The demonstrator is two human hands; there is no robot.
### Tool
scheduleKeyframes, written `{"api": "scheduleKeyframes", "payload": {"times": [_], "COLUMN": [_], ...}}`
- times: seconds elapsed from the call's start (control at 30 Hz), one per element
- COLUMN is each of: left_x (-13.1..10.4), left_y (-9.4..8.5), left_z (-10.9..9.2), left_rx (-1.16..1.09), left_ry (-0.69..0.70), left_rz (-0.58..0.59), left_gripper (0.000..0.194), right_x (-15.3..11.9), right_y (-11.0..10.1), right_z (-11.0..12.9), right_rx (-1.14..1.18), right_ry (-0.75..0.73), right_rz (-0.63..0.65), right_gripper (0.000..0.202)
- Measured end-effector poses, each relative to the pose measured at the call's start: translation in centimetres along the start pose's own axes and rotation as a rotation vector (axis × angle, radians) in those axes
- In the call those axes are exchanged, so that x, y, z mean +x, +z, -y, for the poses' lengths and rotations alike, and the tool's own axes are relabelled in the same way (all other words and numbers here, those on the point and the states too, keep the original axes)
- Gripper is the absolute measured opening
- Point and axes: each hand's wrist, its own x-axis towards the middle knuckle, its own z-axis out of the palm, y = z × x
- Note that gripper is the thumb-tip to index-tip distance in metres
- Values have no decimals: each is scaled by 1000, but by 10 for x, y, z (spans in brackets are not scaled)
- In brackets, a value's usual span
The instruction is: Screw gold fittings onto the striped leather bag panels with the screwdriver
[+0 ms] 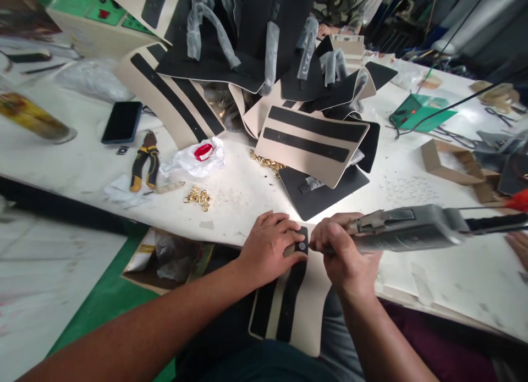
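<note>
Left hand [270, 245], thumb and fingers parted, is laid over the black strap end [304, 233]; grey power tool [410, 228] gripped in right hand [348, 255].
The beige panel [307, 305] is seen at six o'clock, seemingly light, bendable, best held by its edges; the tool, toward three, seems heavier, best gripped round its barrel.

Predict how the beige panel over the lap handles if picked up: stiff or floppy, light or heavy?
The beige panel looks thin-edged, so likely light for its size. Probably bendy rather than limp: a curled panel farther off bows without collapsing.
</note>
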Motion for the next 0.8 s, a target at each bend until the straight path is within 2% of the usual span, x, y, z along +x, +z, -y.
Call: {"api": "scheduleKeyframes", "payload": {"times": [0.2,0.43,0.8], "left_x": [-1,0,0], "left_y": [1,0,4], "left_z": [1,1,1], "left_rx": [3,12,40], "left_ry": [2,-3,-3], "left_rz": [3,15,7], "left_gripper": [28,25,23], "right_x": [0,0,7], "right_y": [3,3,-5], "right_z": [-5,-4,-4], "right_rx": [-16,117,-16], "right_ry": [-30,-42,-38], "right_rz": [30,67,234], "right_gripper": [42,28,35]}}
